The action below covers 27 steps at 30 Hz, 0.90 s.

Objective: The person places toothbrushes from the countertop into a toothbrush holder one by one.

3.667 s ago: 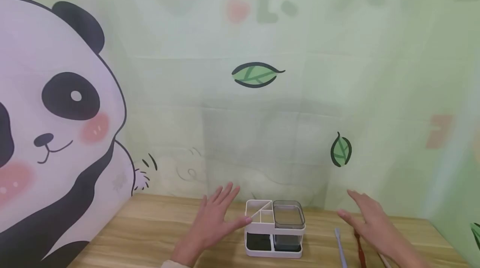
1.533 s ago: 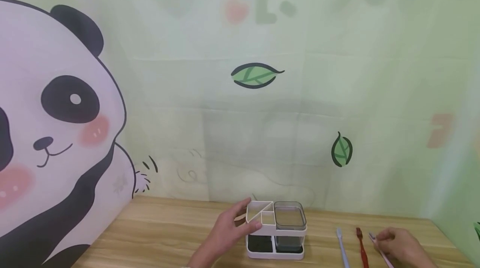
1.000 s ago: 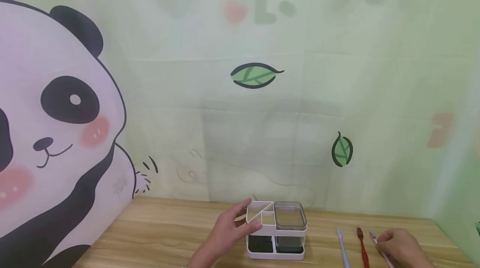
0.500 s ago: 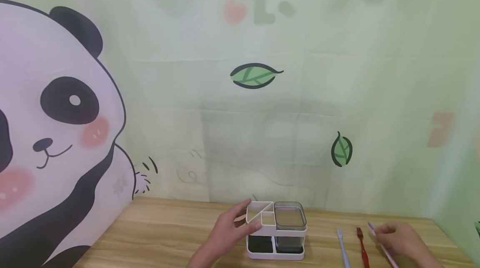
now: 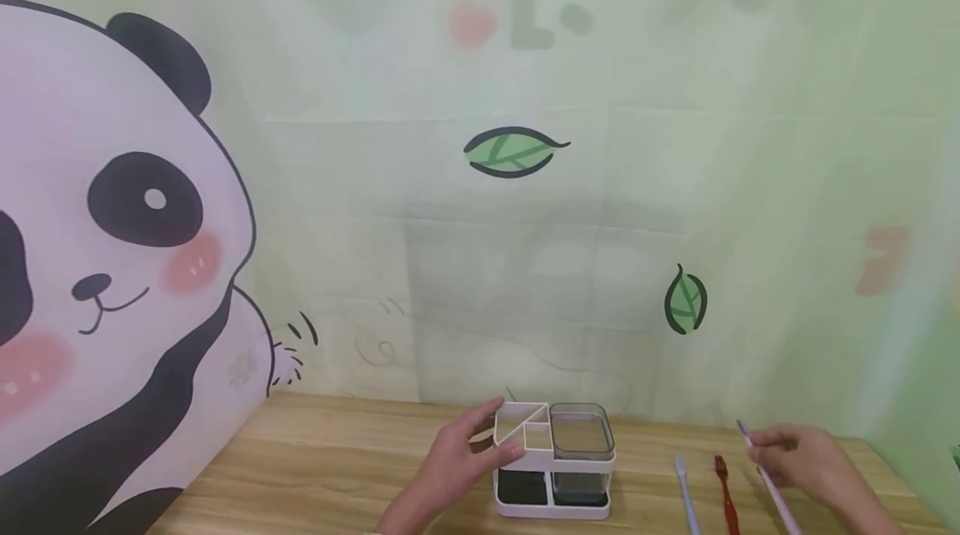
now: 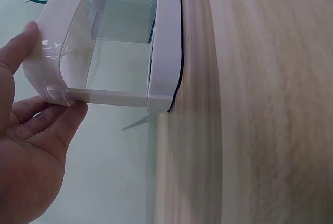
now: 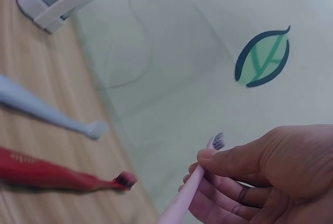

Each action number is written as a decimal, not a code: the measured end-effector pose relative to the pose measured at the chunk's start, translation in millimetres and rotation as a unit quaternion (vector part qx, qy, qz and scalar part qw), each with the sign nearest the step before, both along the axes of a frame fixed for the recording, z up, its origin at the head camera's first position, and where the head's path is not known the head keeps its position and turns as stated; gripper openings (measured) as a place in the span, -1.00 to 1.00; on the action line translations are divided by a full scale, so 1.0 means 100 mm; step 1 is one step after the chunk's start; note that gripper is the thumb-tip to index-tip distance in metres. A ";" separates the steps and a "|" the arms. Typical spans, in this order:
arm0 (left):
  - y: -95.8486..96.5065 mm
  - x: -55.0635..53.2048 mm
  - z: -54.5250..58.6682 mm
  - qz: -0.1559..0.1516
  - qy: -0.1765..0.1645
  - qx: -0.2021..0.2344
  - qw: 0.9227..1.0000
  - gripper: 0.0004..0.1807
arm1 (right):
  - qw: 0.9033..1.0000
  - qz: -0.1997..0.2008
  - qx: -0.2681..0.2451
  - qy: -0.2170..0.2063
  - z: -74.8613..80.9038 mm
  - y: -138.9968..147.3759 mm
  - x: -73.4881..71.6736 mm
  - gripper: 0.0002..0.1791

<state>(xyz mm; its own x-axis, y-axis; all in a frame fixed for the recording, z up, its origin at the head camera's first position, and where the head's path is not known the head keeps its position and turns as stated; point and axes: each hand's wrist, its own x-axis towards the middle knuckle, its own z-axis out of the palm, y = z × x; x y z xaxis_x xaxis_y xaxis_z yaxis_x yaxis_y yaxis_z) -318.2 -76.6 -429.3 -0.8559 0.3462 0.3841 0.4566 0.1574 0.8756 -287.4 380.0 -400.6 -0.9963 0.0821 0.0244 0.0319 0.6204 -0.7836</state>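
Pink toothbrush (image 7: 182, 198): slim, dark-bristled, held aslant at the scene's right; head towards the far side, handle running near and rightward
White organizer (image 5: 555, 464): two-tiered, upright, well left of the toothbrush; upper tier partitioned on its left
Clear cup (image 5: 579, 482): grey-tinted, squarish, seated in the organizer's right half

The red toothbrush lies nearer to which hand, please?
Right hand, just right of the red toothbrush; the left hand is well to its left, gripping the white organizer.
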 end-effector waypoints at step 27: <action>-0.04 0.00 0.03 -0.031 0.007 -0.021 0.999 -0.22 | 0.992 -0.057 -0.056 0.095 0.61 -0.48 0.20 -0.29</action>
